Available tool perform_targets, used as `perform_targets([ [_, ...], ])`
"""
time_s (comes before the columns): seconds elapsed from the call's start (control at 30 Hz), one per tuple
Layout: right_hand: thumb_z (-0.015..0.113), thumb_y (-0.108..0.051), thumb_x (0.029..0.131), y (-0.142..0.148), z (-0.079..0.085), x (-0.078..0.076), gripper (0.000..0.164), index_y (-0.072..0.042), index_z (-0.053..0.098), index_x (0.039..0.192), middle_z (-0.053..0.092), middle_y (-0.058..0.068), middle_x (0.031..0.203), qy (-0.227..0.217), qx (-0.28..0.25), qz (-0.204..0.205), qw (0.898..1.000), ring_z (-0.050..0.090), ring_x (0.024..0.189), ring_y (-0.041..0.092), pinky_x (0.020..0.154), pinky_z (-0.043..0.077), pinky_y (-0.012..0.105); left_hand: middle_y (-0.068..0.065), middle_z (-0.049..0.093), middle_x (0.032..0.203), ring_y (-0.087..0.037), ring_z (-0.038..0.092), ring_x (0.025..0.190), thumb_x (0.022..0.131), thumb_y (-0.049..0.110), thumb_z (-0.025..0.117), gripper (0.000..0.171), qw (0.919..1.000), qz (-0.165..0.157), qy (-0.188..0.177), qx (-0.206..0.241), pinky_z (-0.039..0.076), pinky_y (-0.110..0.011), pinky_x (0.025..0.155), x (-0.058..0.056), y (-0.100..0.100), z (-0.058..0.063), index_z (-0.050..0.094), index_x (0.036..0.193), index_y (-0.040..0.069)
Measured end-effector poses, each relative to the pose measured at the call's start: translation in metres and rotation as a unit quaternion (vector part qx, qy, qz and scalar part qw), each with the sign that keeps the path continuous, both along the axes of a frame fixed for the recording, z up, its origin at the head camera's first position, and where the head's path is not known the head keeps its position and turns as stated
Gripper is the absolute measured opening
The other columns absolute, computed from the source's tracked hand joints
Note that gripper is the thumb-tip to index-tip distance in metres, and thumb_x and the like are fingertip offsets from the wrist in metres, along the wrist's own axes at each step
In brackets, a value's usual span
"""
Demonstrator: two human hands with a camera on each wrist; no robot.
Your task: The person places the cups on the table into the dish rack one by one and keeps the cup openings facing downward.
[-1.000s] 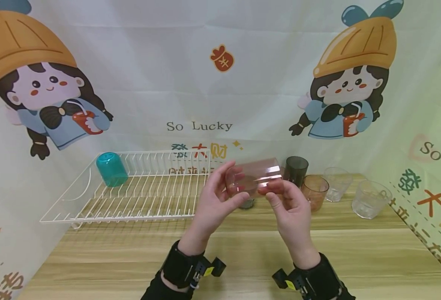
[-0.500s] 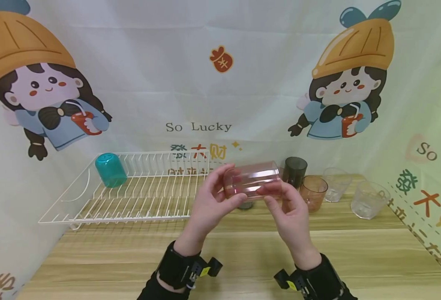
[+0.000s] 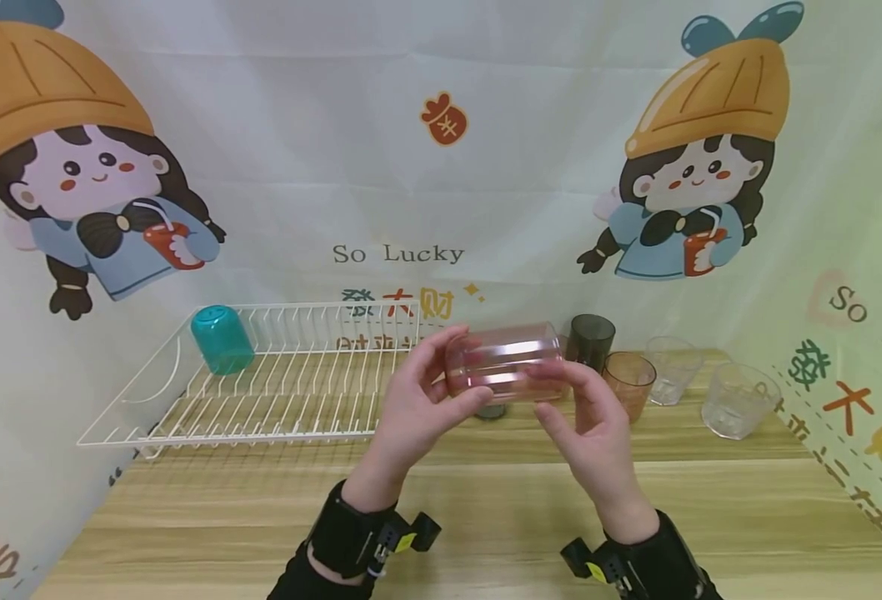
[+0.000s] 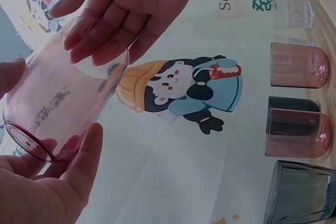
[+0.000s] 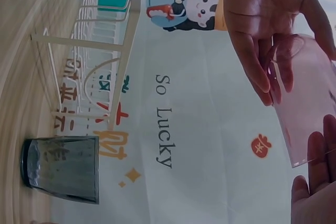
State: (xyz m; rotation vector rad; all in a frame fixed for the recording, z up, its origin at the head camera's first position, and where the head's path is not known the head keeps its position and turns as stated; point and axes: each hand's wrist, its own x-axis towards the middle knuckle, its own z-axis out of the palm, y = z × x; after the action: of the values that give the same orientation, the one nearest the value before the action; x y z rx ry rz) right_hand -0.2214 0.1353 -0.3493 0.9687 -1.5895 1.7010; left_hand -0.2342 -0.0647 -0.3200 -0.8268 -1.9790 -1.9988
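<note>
A transparent pink glass (image 3: 503,354) lies sideways in the air between both hands, above the table. My left hand (image 3: 417,407) grips its left end, thumb in front and fingers behind. In the left wrist view a darker ring on the glass (image 4: 68,95) sits among the left hand's fingers (image 4: 90,153). Extended fingers of my right hand (image 3: 597,421) touch the other end, and the thumb stands apart from the glass. Seen from the right wrist, the left hand (image 5: 265,11) is at the top and the right hand's fingers (image 5: 319,153) overlap the lower edge.
A white wire rack (image 3: 261,435) stands at the left with an upside-down teal glass (image 3: 222,342). To the right are a black glass (image 3: 589,340), an orange glass (image 3: 628,385) and two clear glasses (image 3: 739,404). A grey-blue glass (image 5: 60,169) stands mostly hidden behind the hands.
My right hand has loosened: its thumb has come off the glass and the hand has shifted slightly right. The left hand still holds the pink glass, which has dipped slightly.
</note>
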Motion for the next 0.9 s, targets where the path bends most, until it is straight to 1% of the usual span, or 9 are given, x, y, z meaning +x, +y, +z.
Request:
perform_targets([
  [0.17,0.064,0.006,0.084,0.004,0.0,0.001,0.039,0.011,0.052,0.12,0.063,0.003,0.121,0.008,0.008,-0.003,1.0,0.055,0.116,0.017,0.109,0.034,0.027,-0.01,0.055,0.127,-0.023,0.056,0.11,0.076,0.002,0.074,0.066,0.9999,0.005,-0.001,-0.01,0.053,-0.031,0.09,0.0,-0.001,0.002,0.046,0.135,0.013],
  [0.4,0.066,0.004,0.083,0.01,-0.001,0.001,0.041,0.011,0.052,0.122,0.062,0.003,0.124,0.013,0.013,-0.015,1.0,0.049,0.123,0.019,0.113,0.029,0.028,-0.014,0.055,0.127,-0.025,0.057,0.109,0.074,0.001,0.075,0.067,0.9998,0.011,0.006,-0.018,0.053,-0.034,0.091,0.0,-0.003,0.005,0.047,0.135,0.01],
  [0.57,0.066,0.006,0.082,0.013,-0.001,0.0,0.045,0.011,0.051,0.124,0.06,0.006,0.127,0.015,0.015,-0.019,1.0,0.049,0.123,0.02,0.111,0.032,0.027,-0.013,0.054,0.126,-0.025,0.056,0.109,0.074,0.0,0.075,0.066,0.9998,0.015,0.0,-0.015,0.053,-0.038,0.091,0.001,-0.007,0.007,0.048,0.134,0.01],
  [0.73,0.066,0.007,0.081,0.015,-0.001,0.0,0.048,0.013,0.048,0.125,0.058,0.008,0.129,0.013,0.018,-0.019,1.0,0.049,0.123,0.02,0.11,0.032,0.027,-0.012,0.055,0.125,-0.024,0.057,0.108,0.074,0.002,0.075,0.065,0.9993,0.03,0.002,-0.021,0.054,-0.035,0.09,0.001,-0.011,0.009,0.049,0.133,0.012],
  [0.8,0.066,0.007,0.081,0.016,-0.002,0.0,0.048,0.013,0.048,0.125,0.058,0.008,0.129,0.014,0.021,-0.02,0.999,0.049,0.123,0.02,0.11,0.033,0.027,-0.011,0.054,0.125,-0.024,0.057,0.108,0.075,0.002,0.075,0.065,0.9991,0.035,-0.001,-0.023,0.053,-0.036,0.091,0.001,-0.013,0.01,0.049,0.133,0.012],
  [0.9,0.067,0.007,0.081,0.018,-0.002,0.0,0.049,0.014,0.047,0.125,0.058,0.008,0.129,0.013,0.026,-0.025,0.999,0.049,0.123,0.019,0.109,0.034,0.026,-0.009,0.054,0.125,-0.024,0.057,0.109,0.075,0.004,0.076,0.065,0.9987,0.042,-0.007,-0.029,0.053,-0.035,0.092,0.0,-0.016,0.011,0.049,0.133,0.013],
])
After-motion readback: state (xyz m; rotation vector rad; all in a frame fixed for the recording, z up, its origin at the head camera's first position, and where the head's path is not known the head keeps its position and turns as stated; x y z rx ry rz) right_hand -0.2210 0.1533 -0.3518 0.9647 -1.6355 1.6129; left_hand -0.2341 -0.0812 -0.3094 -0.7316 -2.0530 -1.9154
